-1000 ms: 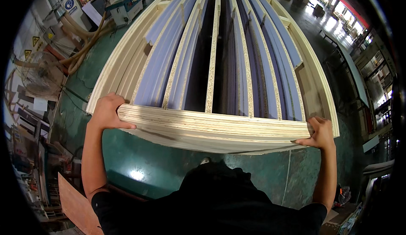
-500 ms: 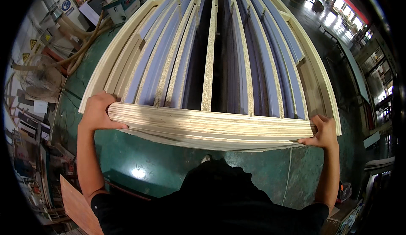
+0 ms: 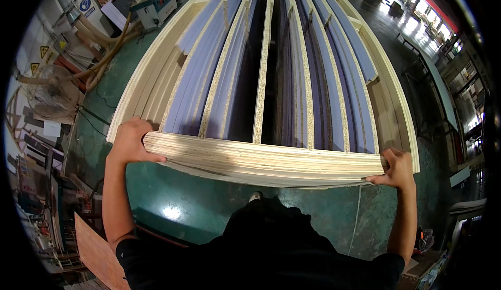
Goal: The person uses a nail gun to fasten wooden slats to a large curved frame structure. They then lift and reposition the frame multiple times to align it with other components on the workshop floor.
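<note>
Head view shows an end rail [image 3: 261, 157] of layered pale wood lying crosswise in front of the person, at the near end of a stack of wooden frames [image 3: 128, 102] that runs away beyond it. The left hand [image 3: 130, 139] grips the left end of the end rail, its fingers clamped on the upper side and its thumb along the near face. The right hand [image 3: 394, 169] has the right end of the end rail in the same kind of hold, fingers clamped over the top, thumb on the near face. Beyond the end rail, within the frames, bluish panels [image 3: 190, 102] and speckled strips [image 3: 261, 86] stretch lengthwise, with dark gaps between some of them. Well to the left of the end rail stand a round fan [image 3: 52, 91] and, farther back, thick hoses [image 3: 99, 77] and a machine [image 3: 155, 7]. Right of the end rail and beyond it is a long bench [image 3: 430, 76]. On the near side of the end rail are the green floor [image 3: 203, 188], a shoe [image 3: 255, 196] and the person's black shirt [image 3: 271, 253]
</note>
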`<state>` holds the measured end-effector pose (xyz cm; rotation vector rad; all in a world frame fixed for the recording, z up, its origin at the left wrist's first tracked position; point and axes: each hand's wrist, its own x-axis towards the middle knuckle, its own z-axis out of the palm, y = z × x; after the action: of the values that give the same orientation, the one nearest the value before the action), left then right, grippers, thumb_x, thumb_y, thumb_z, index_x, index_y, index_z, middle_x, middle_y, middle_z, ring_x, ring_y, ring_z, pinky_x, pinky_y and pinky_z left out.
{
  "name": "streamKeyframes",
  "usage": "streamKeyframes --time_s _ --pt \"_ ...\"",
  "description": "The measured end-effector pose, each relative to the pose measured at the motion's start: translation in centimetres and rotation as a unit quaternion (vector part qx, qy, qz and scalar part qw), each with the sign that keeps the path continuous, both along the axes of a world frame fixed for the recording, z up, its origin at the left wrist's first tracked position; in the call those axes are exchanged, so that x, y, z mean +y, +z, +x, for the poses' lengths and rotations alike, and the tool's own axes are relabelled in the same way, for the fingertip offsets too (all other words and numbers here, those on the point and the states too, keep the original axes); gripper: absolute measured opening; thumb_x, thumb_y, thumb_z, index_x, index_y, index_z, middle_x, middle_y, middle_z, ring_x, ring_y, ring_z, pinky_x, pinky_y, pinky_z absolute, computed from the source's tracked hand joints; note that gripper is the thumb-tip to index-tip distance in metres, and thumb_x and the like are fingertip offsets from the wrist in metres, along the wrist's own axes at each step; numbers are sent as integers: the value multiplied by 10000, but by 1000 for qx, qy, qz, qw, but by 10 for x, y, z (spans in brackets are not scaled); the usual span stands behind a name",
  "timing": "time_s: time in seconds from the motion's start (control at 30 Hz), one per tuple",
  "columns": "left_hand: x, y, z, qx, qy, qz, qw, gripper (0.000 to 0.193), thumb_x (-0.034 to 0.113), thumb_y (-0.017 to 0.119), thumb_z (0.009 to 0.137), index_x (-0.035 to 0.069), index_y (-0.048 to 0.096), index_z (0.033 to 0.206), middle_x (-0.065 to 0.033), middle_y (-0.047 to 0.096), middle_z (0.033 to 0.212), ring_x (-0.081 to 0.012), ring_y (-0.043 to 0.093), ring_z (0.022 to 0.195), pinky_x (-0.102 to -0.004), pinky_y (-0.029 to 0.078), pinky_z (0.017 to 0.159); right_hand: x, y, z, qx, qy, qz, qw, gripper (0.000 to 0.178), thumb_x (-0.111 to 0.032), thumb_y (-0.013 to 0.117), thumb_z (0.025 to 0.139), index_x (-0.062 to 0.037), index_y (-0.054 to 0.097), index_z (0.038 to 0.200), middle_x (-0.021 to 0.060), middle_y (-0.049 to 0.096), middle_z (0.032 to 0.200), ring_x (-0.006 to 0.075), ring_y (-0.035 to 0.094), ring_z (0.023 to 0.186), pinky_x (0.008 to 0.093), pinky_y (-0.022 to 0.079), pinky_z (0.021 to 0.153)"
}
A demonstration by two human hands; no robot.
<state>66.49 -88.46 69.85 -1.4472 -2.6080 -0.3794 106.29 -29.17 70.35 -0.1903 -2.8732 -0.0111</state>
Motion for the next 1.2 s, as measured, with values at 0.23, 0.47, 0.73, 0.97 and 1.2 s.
streamKeyframes --time_s 0.23,0.47,0.73,0.97,1.2 --pt "-12 12 1 8 -18 79 997 711 563 885 672 44 706 1123 -152 708 1115 -375 644 1072 -453 495 950 -3 11 13 18 -26 13 999 815 -751 780 702 -6 683 1017 162 665 918 317 685 896 399 521 802" --pt "-178 -136 -46 -178 417 577 679 566 475 487 1097 -12 599 1364 -146 623 1397 -269 604 1251 -406 464 1030 132 -106 127 507 -311 -271 757 345 -273 574 1076 -1 661 1268 88 683 1221 240 628 1165 383 454 1041" --pt "-65 -141 -60 -121 443 707 537 679 462 313 1143 -132 611 1287 -232 681 1250 -334 687 1059 -462 601 953 113 -154 73 654 -296 -485 500 729 -629 374 1071 18 625 1294 156 675 1249 285 644 1147 413 460 1051" --pt "-134 -169 -58 -253 187 715 624 704 495 464 1103 -58 410 1537 -199 495 1539 -334 495 1388 -468 379 1179 84 -131 54 672 -296 -471 489 675 -530 398 1111 85 615 1286 181 681 1237 266 664 1108 390 497 975" --pt "-172 -185 -72 -266 215 660 669 611 341 561 1097 -13 394 1566 -162 510 1535 -287 521 1365 -447 400 1151 82 -126 49 679 -301 -463 485 657 -518 404 1112 83 611 1278 181 680 1229 270 672 1092 392 503 970"
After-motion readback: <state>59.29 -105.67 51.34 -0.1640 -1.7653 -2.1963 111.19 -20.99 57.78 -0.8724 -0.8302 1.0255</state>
